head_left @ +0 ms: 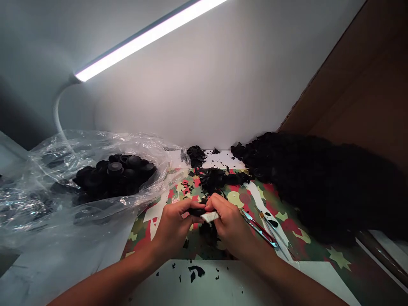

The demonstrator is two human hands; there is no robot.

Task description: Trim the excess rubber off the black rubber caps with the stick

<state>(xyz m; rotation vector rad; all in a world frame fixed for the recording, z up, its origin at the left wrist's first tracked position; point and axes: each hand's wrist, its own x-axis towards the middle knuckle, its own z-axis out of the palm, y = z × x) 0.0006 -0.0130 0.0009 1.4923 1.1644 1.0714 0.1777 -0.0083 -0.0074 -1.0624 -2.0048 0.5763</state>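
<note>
Around the centre of the frame, just below middle, a small dark piece (pixel 196 211) sits between the two hands; its outline is mostly covered by fingers, exact shape can't be told. Left hand (pixel 174 219) grips it, thumb and forefinger pinched on its edge; remaining fingers tucked out of view. Right hand (pixel 230 223) is closed on a white wrapped item (pixel 210 217), held right up against the dark piece; only one pale end pokes out, tip hidden, type unclear. Both forearms cut off at the bottom edge.

Under and behind the hands, black scraps (pixel 213 178), partly blocked by the hands. Patterned sheet (pixel 138 236) below, much of it covered. Just right of the right hand, slim tools (pixel 259 228) lie diagonally, some overlapping; hard to separate. Lower centre: white board (pixel 159 289) with loose black bits (pixel 196 270), board cut off by the frame.

Left of frame: clear plastic bag (pixel 105 213) with black round pieces (pixel 115 168) piled in it; lower ones merge into shadow, glare on film. Right: big black heap (pixel 312 182), too dark and blurry to pick out single pieces. Upper right: brown cardboard (pixel 360 85), dim, cut off. Top: lit lamp (pixel 153 40), upper end out of frame.
</note>
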